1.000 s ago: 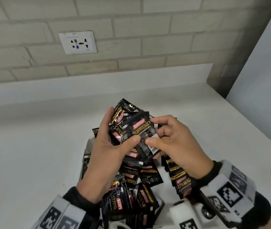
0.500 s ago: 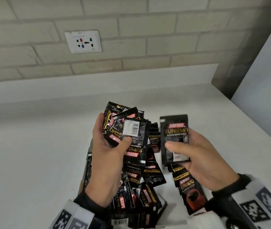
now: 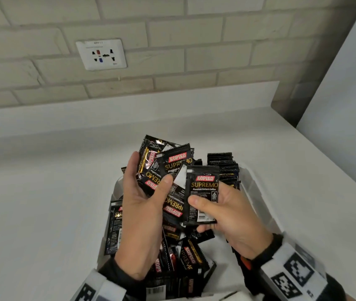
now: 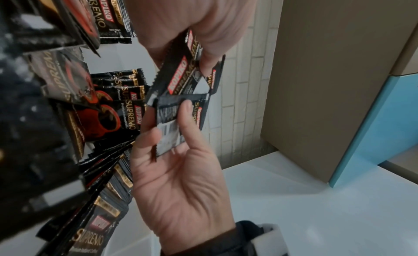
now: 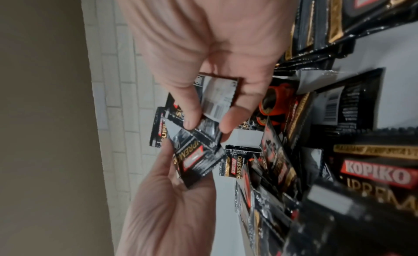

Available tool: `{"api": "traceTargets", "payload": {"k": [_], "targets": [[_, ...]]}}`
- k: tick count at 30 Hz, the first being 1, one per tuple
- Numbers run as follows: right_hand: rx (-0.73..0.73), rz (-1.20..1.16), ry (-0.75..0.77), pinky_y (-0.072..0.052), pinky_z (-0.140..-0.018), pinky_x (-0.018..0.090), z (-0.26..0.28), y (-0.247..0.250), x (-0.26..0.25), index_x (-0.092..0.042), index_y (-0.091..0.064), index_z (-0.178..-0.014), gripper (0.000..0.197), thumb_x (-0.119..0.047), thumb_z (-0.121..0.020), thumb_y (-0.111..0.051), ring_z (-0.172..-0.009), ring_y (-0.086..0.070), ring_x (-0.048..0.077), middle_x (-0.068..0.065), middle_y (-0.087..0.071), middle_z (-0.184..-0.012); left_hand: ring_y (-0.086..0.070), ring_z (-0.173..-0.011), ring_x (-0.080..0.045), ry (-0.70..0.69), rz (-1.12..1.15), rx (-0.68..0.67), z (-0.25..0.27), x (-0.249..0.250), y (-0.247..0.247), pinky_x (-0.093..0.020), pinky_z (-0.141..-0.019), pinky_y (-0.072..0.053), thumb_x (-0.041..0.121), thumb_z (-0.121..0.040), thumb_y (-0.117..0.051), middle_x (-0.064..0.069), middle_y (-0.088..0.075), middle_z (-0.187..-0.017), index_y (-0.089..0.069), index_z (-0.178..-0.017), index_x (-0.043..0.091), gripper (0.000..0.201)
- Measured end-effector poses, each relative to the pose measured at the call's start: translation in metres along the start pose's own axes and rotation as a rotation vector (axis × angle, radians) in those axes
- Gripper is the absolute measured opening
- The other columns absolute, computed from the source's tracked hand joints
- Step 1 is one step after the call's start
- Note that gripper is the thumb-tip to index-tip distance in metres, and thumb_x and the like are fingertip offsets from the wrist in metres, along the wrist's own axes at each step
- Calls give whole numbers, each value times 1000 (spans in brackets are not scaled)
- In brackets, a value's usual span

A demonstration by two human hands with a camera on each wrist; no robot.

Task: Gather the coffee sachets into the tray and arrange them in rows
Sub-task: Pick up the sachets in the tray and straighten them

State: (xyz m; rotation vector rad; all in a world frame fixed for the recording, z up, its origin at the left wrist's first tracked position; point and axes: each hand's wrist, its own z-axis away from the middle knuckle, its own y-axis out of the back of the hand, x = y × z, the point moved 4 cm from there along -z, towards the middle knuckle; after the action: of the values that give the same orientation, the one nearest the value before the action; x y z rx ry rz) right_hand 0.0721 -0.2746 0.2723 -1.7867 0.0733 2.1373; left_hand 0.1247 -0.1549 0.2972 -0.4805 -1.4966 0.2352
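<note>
At centre frame in the head view I see my left hand [image 3: 144,216] holding a fanned bunch of black foil coffee sachets [image 3: 161,168] with red and gold lettering — thumb pressed across their faces, fingers behind. Just to its right, my right hand [image 3: 231,222] has its grip closed on a single black sachet [image 3: 203,194], held upright with the label facing me, thumb on the front and fingers at the back. The single sachet overlaps the right edge of the bunch. Both hands hover above a clear plastic tray [image 3: 257,192] on the white tabletop [image 3: 42,213]. In the tray's upper right a row of sachets [image 3: 222,168] stands on edge, packed together; the lower part holds a loose pile of sachets [image 3: 185,259] lying at mixed angles. At the upper left of the frame a white wall socket [image 3: 101,54] sits in the pale brick wall — the wrist views add only close, blurred sachets.
</note>
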Motion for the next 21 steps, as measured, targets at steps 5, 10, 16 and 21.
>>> {"api": "traceTargets", "payload": {"k": [5, 10, 16, 21], "targets": [[8, -9, -42, -44, -40, 20, 3, 1, 3, -15, -60, -102, 28, -3, -78, -67, -68, -66, 13, 5, -71, -94, -59, -115, -18, -3, -13, 55, -2, 2, 3, -49, -99, -45, -10, -82, -56, 6, -59, -126, -49, -113, 44, 63], [34, 66, -27, -47, -45, 25, 8, 11, 0, -16, -63, -95, 23, -4, -76, -68, -68, -67, 17, 9, -72, -93, -59, -115, -22, -30, -61, 79, -7, 5, 10, -54, -100, -43, -12, -84, -54, 9, -62, -122, -50, -110, 46, 63], [249, 249, 215, -52, -58, 15, 21, 35, -42, -26, -65, -82, 19, -9, -75, -70, -72, -68, 5, -13, -72, -80, -66, -102, -19, -118, -293, -20, -10, 13, 14, -42, -84, -56, -7, -87, -54, 8, -70, -108, -69, -93, 48, 57], [311, 894, 466, -44, -65, 10, 24, 8, -71, -26, -56, -94, 15, -18, -83, -62, -76, -56, -4, -17, -59, -82, -65, -93, -11, -144, -527, -122, 0, 4, 0, -29, -86, -52, 2, -89, -55, 5, -73, -96, -73, -88, 41, 44]]}}
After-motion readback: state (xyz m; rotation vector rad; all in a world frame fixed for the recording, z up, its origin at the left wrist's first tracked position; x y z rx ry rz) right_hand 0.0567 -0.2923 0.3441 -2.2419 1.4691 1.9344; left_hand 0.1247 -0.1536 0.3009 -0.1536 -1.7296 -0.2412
